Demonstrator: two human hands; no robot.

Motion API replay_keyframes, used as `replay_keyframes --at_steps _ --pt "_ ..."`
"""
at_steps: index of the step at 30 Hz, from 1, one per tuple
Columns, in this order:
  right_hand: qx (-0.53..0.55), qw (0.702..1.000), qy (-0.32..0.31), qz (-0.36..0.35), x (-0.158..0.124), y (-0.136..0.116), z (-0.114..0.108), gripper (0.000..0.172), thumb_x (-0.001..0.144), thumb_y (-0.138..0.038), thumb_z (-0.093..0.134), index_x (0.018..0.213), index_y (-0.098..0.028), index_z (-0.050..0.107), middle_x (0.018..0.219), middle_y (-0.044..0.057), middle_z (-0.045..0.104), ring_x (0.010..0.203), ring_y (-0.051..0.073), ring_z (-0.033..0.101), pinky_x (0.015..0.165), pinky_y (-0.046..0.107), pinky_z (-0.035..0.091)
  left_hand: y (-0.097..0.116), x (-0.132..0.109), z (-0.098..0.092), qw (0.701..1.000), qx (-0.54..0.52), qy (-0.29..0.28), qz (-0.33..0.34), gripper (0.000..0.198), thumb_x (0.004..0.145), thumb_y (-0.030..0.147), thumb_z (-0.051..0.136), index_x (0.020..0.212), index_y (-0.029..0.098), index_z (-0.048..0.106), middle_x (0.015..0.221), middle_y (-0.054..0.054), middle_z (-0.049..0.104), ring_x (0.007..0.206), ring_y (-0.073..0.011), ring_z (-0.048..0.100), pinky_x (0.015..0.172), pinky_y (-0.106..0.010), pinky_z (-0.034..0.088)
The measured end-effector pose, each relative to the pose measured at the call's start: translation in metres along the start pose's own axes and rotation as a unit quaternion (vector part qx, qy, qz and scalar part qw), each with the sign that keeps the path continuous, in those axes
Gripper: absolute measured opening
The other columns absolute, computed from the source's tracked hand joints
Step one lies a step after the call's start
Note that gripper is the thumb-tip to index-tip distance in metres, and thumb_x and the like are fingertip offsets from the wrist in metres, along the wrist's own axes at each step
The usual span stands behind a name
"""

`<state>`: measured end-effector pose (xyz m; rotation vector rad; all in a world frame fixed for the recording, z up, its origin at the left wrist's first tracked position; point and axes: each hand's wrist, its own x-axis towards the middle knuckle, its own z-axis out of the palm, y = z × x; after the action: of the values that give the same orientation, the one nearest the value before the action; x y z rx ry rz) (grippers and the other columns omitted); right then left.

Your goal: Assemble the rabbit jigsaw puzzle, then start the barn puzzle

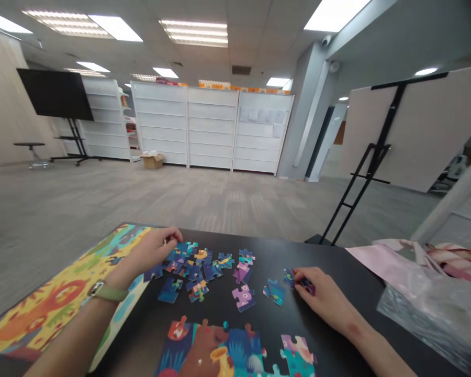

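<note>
My left hand (157, 248), with a green-banded watch (109, 291) on its wrist, hovers at the left edge of a heap of dark blue puzzle pieces (190, 264). Its fingers are curled in; whatever they may hold is hidden. On the right, my right hand (320, 293) is closed on a dark blue and purple puzzle piece (308, 286), with another small puzzle piece (289, 277) at its fingertips. Left of it lie a teal puzzle piece (275, 292) and a pink-purple one (244, 297). Nearest me is a joined puzzle section (210, 351) showing a brown bear.
A yellow illustrated board (63, 293) lies along the table's left side, under my left forearm. Clear plastic wrapping (435, 309) and a pink printed sheet sit at the right edge. Beyond the black table (298, 256) stand an easel (372, 157), white shelves and a screen.
</note>
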<state>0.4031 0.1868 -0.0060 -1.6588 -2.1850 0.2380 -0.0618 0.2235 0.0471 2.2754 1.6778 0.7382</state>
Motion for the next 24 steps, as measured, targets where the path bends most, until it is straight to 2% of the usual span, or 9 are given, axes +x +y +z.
replay_keyframes --at_steps 4,7,9,12,15,19,24 --pt "0.003 1.0 0.007 -0.008 0.001 -0.003 -0.001 0.025 0.086 -0.038 0.049 0.09 -0.025 0.07 0.101 0.008 0.075 0.099 0.027 0.067 0.091 0.041 0.052 -0.016 0.002 0.003 0.999 0.031 -0.015 -0.015 0.024 0.079 0.019 0.043 0.078 0.021 0.066 0.065 0.001 0.063 0.062 -0.0183 0.058 0.059 -0.028 0.037" --pt "0.007 1.0 0.015 -0.016 0.001 -0.004 -0.001 0.024 0.086 -0.037 0.049 0.089 -0.025 0.07 0.1 0.008 0.075 0.098 0.027 0.067 0.09 0.04 0.052 -0.011 0.001 0.016 0.998 0.048 -0.03 0.002 0.022 0.075 0.014 0.047 0.072 0.021 0.067 0.075 -0.003 0.068 0.077 -0.0222 0.063 0.072 -0.032 0.045" --pt "0.01 1.0 0.017 -0.019 0.001 -0.003 0.0 0.024 0.086 -0.037 0.049 0.089 -0.025 0.07 0.101 0.008 0.075 0.097 0.027 0.067 0.089 0.041 0.053 0.004 -0.001 0.028 0.997 0.051 -0.037 0.032 0.022 0.077 0.014 0.051 0.08 0.021 0.072 0.091 -0.007 0.07 0.094 -0.0259 0.063 0.087 -0.037 0.047" --pt "0.013 1.0 0.016 -0.019 0.001 -0.003 0.0 0.024 0.086 -0.037 0.049 0.089 -0.025 0.07 0.102 0.008 0.075 0.099 0.027 0.067 0.091 0.042 0.053 0.035 -0.009 0.047 0.992 0.032 -0.075 0.095 0.032 0.083 0.021 0.058 0.112 0.024 0.073 0.122 -0.009 0.067 0.118 -0.0279 0.057 0.105 -0.041 0.042" --pt "0.017 1.0 0.014 -0.018 0.0 -0.003 0.001 0.024 0.086 -0.037 0.05 0.089 -0.025 0.07 0.104 0.008 0.075 0.1 0.027 0.067 0.092 0.042 0.052 0.059 -0.017 0.06 0.982 0.016 -0.127 0.139 0.037 0.082 0.03 0.07 0.119 0.032 0.073 0.135 -0.005 0.062 0.129 -0.03 0.051 0.113 -0.045 0.036" --pt "0.022 1.0 0.009 -0.017 0.0 -0.003 -0.001 0.024 0.086 -0.037 0.049 0.089 -0.025 0.07 0.107 0.008 0.075 0.103 0.027 0.066 0.094 0.042 0.052 0.064 -0.02 0.06 0.969 -0.032 -0.191 0.15 0.033 0.08 0.027 0.076 0.112 0.035 0.076 0.134 -0.004 0.062 0.131 -0.0304 0.051 0.117 -0.049 0.029" --pt "0.028 1.0 0.001 -0.009 0.0 -0.005 -0.003 0.024 0.086 -0.038 0.05 0.089 -0.025 0.07 0.109 0.009 0.075 0.105 0.028 0.066 0.097 0.044 0.051 0.058 -0.02 0.056 0.969 -0.074 -0.2 0.124 0.039 0.074 0.018 0.078 0.112 0.026 0.071 0.118 -0.004 0.069 0.114 -0.0252 0.06 0.105 -0.038 0.043"
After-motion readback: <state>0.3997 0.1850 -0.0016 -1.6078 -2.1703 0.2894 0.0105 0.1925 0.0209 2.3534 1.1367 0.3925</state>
